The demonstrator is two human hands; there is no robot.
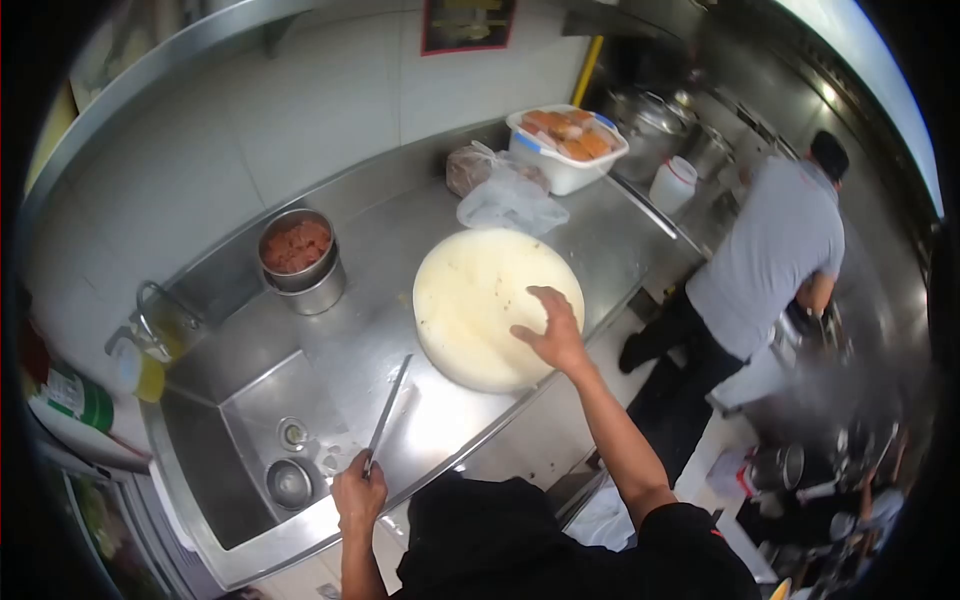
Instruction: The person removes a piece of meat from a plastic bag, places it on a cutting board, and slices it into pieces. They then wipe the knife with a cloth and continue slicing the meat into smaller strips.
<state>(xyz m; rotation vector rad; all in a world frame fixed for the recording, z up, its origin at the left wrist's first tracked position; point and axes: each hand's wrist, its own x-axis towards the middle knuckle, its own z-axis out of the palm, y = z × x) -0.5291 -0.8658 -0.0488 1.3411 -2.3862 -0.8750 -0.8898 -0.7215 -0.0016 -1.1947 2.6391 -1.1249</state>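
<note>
My left hand [358, 492] grips the handle of a long knife [388, 412], whose blade lies flat over the steel counter beside the sink. My right hand [549, 328] rests palm down, fingers spread, on the near right part of a thick round pale cutting board [478, 290]. The board sits on the steel counter [400, 240] and has a few small dark scraps on its surface.
A sink basin [250, 450] with a small metal bowl lies at the left. A steel pot of red chopped food [297, 250] stands behind it. A white tub of orange pieces [565, 140] and plastic bags [510, 195] sit at the back. Another person in a grey shirt [770, 260] works at the right.
</note>
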